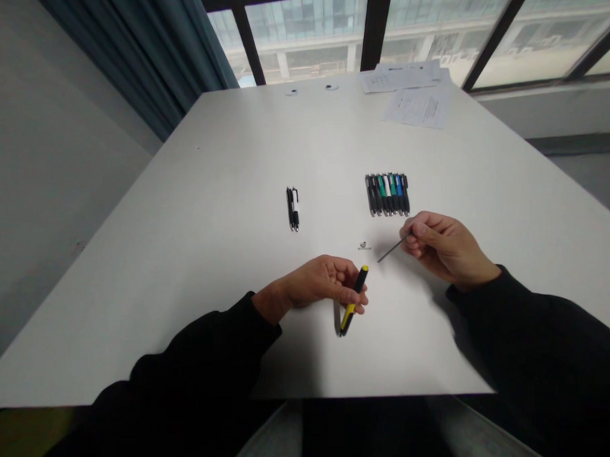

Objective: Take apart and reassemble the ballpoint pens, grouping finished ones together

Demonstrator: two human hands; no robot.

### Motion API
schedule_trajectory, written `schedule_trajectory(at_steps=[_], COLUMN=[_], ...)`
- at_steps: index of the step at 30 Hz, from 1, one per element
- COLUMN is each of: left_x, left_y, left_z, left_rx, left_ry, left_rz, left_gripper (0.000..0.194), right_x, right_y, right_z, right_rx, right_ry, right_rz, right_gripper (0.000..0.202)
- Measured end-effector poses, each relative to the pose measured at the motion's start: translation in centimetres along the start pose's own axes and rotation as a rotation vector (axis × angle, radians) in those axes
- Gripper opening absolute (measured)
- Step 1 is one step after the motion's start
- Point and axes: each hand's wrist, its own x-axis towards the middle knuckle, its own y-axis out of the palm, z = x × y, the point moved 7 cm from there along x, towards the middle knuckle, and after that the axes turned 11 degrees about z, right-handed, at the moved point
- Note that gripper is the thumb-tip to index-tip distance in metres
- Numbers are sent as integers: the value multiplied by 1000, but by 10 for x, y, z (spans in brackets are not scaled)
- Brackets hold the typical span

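My left hand (323, 281) is closed round a yellow and black pen barrel (349, 313), held at a slant with its yellow end pointing up and to the right. In a pinch of thumb and fingers, my right hand (443, 247) grips a thin dark pen refill (393, 249), whose free end points down and left towards the barrel. Barrel and refill are apart. On the table between the hands and a little farther off lie tiny metal pen parts (364, 245), perhaps a tip and a spring, too small to tell for sure.
Beyond my right hand, several pens (388, 195) lie side by side in a row. Two more pens (293, 209) lie to the left. Paper sheets (415, 108) rest at the far right of the white table (223, 165), near the window.
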Motion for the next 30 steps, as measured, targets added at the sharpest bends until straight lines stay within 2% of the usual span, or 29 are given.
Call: schedule_trajectory(at_steps=[15,20,24,30], left_x=[2,5,5,6], left_y=[1,0,0,-1], left_z=[1,0,-2,-2], left_rx=[55,75,83,64], left_ry=[-42,-20,3,22], left_rz=[-29,-60,-76,-101], left_gripper=[41,43,44,45], right_x=[2,2,2,3], right_y=[6,28,43,46], right_z=[3,-14,-22,-24], right_rx=[-72,-105,-125,-96], right_ry=[-3,99,108,129], right_rz=[-19,93,197,191], right_gripper=[30,30,25,28])
